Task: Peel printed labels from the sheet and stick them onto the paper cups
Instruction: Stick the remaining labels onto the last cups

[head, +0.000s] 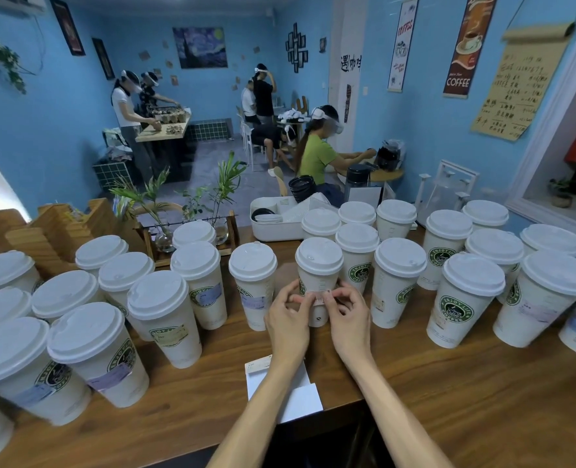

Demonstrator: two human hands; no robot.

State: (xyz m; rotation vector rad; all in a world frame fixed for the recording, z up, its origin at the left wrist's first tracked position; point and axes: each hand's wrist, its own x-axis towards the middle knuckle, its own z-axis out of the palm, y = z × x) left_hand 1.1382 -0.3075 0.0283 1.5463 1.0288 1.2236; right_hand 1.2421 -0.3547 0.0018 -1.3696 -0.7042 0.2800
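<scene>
A small printed label is stretched between my two hands in front of a lidded white paper cup at the table's middle. My left hand pinches the label's left end. My right hand pinches its right end. Whether the label touches the cup wall I cannot tell. The white label sheet lies flat on the wooden table near the front edge, partly hidden under my left forearm. Several cups to the left, such as one cup, carry labels.
Several lidded cups crowd the wooden table on both sides of my hands. A white tray with lids stands behind them, next to a plant stand and wooden holders. Other people work in the room beyond.
</scene>
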